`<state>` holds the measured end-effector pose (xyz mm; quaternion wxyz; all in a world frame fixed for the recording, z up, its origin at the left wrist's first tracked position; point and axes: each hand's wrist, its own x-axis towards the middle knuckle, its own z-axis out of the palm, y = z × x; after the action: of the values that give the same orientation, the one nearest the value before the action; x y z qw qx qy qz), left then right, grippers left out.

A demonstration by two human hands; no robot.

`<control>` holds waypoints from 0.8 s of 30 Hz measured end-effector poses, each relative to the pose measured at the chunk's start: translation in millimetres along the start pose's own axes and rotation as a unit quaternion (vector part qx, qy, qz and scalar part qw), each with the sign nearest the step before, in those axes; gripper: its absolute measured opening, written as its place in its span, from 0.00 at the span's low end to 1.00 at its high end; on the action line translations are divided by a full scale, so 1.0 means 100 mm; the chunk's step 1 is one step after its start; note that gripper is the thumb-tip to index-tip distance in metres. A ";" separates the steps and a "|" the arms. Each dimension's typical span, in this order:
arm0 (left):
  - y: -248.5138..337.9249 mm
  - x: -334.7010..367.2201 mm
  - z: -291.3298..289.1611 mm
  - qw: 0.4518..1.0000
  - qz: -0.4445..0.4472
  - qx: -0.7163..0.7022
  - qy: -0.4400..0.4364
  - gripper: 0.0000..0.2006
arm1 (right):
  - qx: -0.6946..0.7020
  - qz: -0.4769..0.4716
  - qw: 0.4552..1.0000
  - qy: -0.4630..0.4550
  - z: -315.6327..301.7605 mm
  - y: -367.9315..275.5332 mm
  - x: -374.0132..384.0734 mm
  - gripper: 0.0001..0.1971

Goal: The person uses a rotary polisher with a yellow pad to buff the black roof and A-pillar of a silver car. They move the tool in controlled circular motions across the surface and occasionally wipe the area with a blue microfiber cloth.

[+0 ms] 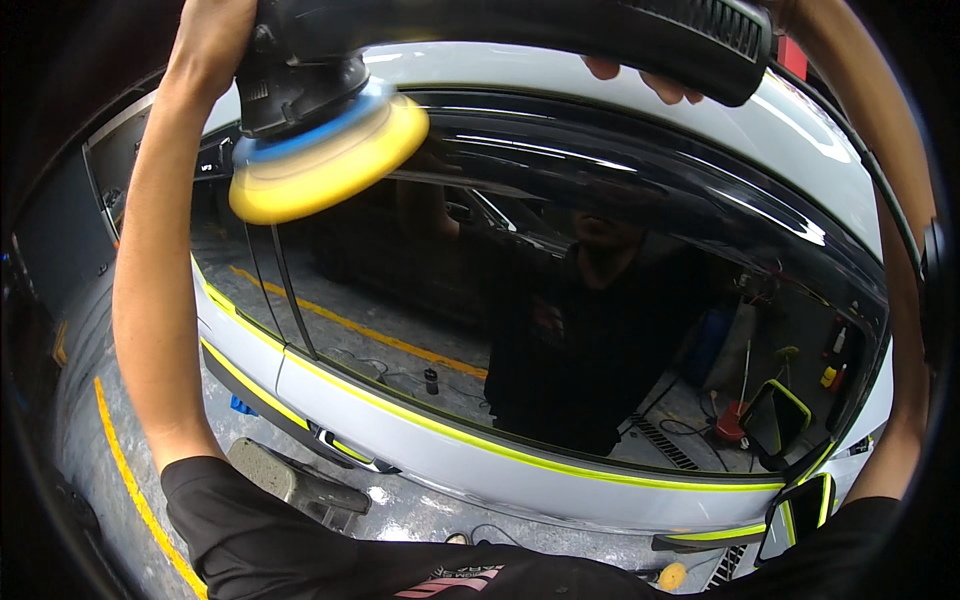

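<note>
A black power polisher [520, 30] spans the top of the view, its yellow foam pad [330, 165] on a blue backing blurred by motion. My left hand [218, 40] is closed on the polisher's head end, fingers mostly hidden behind it. Beneath the handle at the right, curled fingertips of my right hand [665, 85] show, wrapped round the grip. Tilted, the pad is at the car's black roof edge [600, 150], above the dark side window [400, 290]; I cannot tell whether it touches. Yellow-green tape [480, 447] lines the window's lower edge.
A power cord [885, 190] hangs along my right arm. The car's side mirror [800, 515] juts out at lower right. On the floor are a grey step stool [290, 480], a yellow line [125, 465] and a round yellow pad [671, 576]. The window reflects me and the workshop.
</note>
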<state>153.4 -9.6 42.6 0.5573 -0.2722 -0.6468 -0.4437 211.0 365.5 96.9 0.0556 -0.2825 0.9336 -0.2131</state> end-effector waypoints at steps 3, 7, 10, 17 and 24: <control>0.05 -0.09 -0.06 1.000 -0.005 0.029 0.000 0.33 | -0.003 0.006 1.000 0.001 -0.03 -0.05 0.06 0.51; -0.09 -0.05 -0.26 0.998 -0.064 0.015 -0.006 0.33 | -0.007 0.006 1.000 0.001 0.01 -0.14 0.06 0.51; -0.10 -0.17 -0.25 0.998 -0.037 0.051 0.030 0.33 | -0.007 -0.001 1.000 -0.003 0.01 -0.18 0.12 0.51; -0.37 -0.16 -0.47 0.998 0.011 0.053 0.041 0.33 | -0.008 -0.002 1.000 -0.011 0.04 -0.29 0.28 0.50; -0.32 -0.17 -0.44 0.998 0.031 0.042 0.042 0.33 | -0.009 0.002 1.000 -0.022 0.04 -0.31 0.25 0.50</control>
<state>151.0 -60.5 17.1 0.6085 -0.2496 -0.6321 -0.4098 206.6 327.7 107.2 0.0741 -0.2854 0.9347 -0.1982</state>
